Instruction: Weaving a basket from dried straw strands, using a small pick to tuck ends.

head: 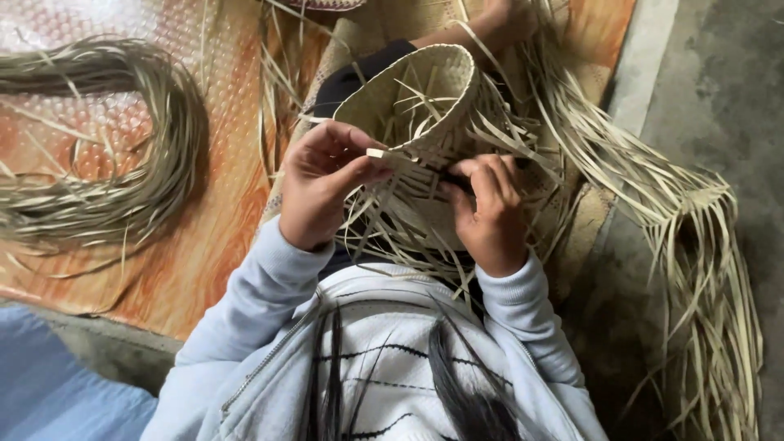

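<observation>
The half-woven basket (416, 106) lay tipped on the person's lap, its open mouth turned up and away, loose ends of pale strips bristling from its lower edge. The left hand (322, 184) pinched one flat strip (384, 155) between thumb and forefinger, the grip closed tight on the strip's end right at the basket's rim. The right hand (486, 208) sat just across from that grip, fingers curled down against the woven wall; it seemed to press on the weave or a strand there, but whether anything was held inside it could not be told.

To do this step well, the pinched strip looked as if it wanted to be kept flat and drawn snug against the rim, the other hand steadying the wall so that the weave would not gape; a twisted strip would probably crease or split.

Beyond the right-hand grip, a long sheaf of loose strips (686, 245) trailed off the basket and down over the grey floor (719, 82). Well away from the left-hand grip, a looped bundle of strips (131, 163) lay on the orange mat (204, 245). Nearer the camera than both grips were the pale grey sleeves (245, 310) and a striped white top (392, 359).
</observation>
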